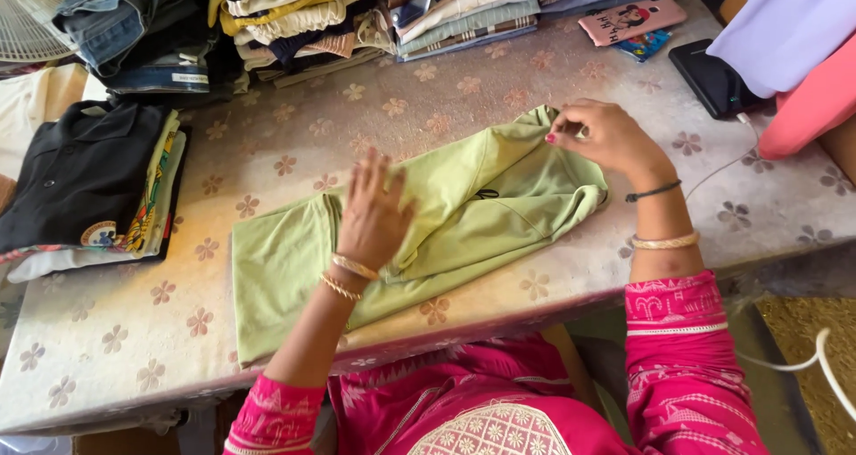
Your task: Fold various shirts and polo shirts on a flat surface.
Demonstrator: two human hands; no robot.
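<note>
Green shirt (446, 232): one, soft light-green knit, partly folded into a long slanted shape, lying in the middle of the bench (134, 348).
Left hand (374, 214): open, fingers spread and flat, resting on the shirt near its centre; two gold bangles at the wrist.
Right hand (606, 139): fingers pinched on the shirt's folded edge at about 1 o'clock from the centre; one black thread band and one gold bangle on the wrist.
Bench cover: one pale, slightly worn sheet printed with small brown flowers.
Black shirt (80, 174): one, folded, on top of a short stack of printed clothes at 9 o'clock.
Clothes piles (294, 18): several stacks of folded denim, striped and plain cloth along 12 o'clock; exact count unclear.
Phones: two at 1 to 2 o'clock, one in a pink case (631, 20), one black (713, 79) with a white cable.
Fan (27, 18): one, wire grille, at 10 o'clock.
</note>
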